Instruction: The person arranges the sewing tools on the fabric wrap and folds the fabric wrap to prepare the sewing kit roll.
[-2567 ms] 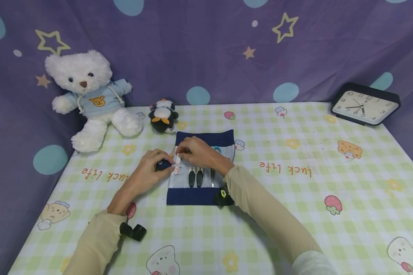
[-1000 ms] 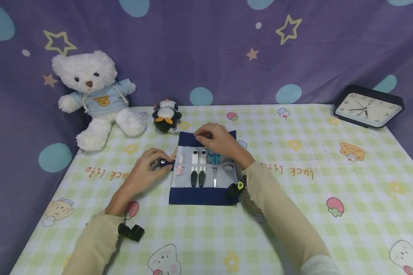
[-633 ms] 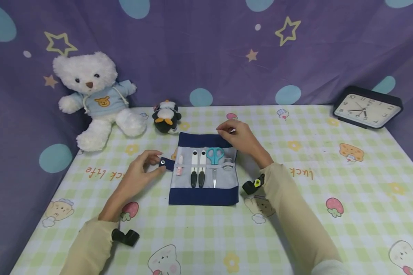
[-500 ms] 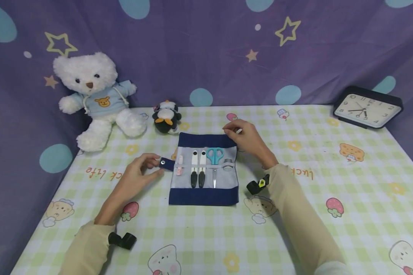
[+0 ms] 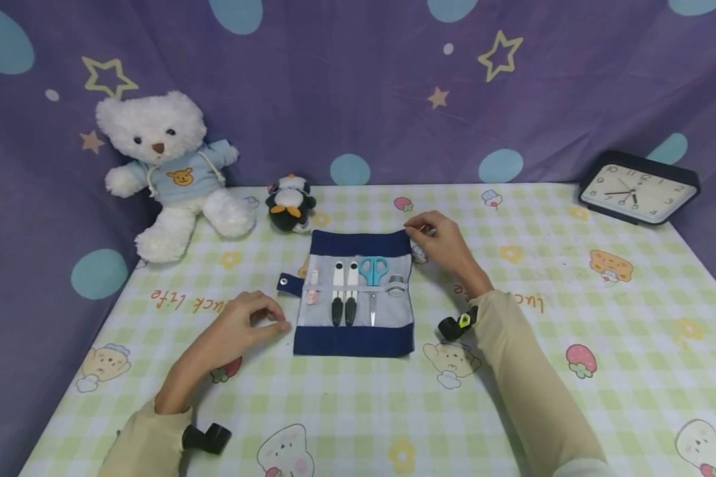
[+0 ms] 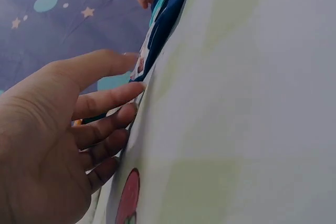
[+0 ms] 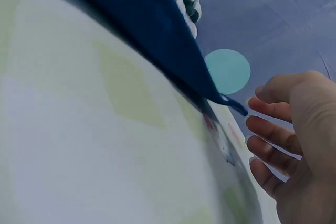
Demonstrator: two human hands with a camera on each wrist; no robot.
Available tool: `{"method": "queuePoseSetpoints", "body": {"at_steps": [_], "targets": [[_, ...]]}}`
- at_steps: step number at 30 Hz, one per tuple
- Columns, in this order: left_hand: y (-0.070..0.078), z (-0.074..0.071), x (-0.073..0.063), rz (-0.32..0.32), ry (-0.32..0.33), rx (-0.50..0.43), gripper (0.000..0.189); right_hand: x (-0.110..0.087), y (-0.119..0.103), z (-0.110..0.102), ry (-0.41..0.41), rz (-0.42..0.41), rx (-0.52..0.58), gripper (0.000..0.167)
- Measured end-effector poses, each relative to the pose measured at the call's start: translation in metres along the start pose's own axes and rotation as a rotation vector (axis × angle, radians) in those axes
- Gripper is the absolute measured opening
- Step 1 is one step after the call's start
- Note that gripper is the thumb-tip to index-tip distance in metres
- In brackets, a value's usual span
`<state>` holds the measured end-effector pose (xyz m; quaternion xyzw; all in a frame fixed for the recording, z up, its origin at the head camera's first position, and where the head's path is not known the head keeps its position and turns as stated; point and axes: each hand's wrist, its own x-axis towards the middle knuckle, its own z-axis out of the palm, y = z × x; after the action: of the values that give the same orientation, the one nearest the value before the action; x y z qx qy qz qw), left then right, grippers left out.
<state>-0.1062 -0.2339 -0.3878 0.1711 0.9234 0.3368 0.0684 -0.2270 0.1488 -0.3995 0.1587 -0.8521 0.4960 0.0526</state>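
Observation:
A navy-and-grey fabric tool roll [image 5: 353, 341] lies unfolded in the middle of the table. Under its elastic band sit teal-handled scissors [image 5: 372, 269], two white tools with black ends [image 5: 337, 291], a slim pink-and-white item [image 5: 312, 295] and a small round silvery piece [image 5: 396, 285]. A strap with a snap [image 5: 289, 283] sticks out to the left. My right hand [image 5: 444, 242] has its thumb and forefinger right at the roll's far right corner [image 7: 231, 100], fingers relaxed. Just off the roll's lower left edge, my left hand [image 5: 244, 324] hovers with loosely bent fingers, holding nothing.
A white teddy bear [image 5: 170, 175] in a blue hoodie sits at the back left, beside a small penguin plush [image 5: 289, 202]. At the back right stands a black-framed clock [image 5: 638, 189]. A purple curtain [image 5: 370, 99] hangs behind the checked tablecloth [image 5: 513, 411].
My right hand has slid from the pink-and-white item along the roll's top edge to the far right corner. My left hand has let go of the strap and dropped toward the near left.

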Motion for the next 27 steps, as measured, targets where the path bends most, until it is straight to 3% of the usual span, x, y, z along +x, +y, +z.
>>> {"method": "queuePoseSetpoints", "body": {"at_steps": [15, 20, 27], "targets": [[0.014, 0.016, -0.016, 0.108, -0.007, -0.031, 0.014, 0.003, 0.009, 0.005, 0.001, 0.016, -0.001, 0.024], [0.016, 0.018, -0.019, 0.091, 0.015, 0.003, 0.018, 0.006, 0.007, 0.009, 0.003, 0.008, 0.003, 0.022], [0.017, 0.019, -0.02, 0.064, -0.004, 0.019, 0.021, 0.007, 0.004, 0.013, 0.004, 0.029, -0.015, 0.017]]}}
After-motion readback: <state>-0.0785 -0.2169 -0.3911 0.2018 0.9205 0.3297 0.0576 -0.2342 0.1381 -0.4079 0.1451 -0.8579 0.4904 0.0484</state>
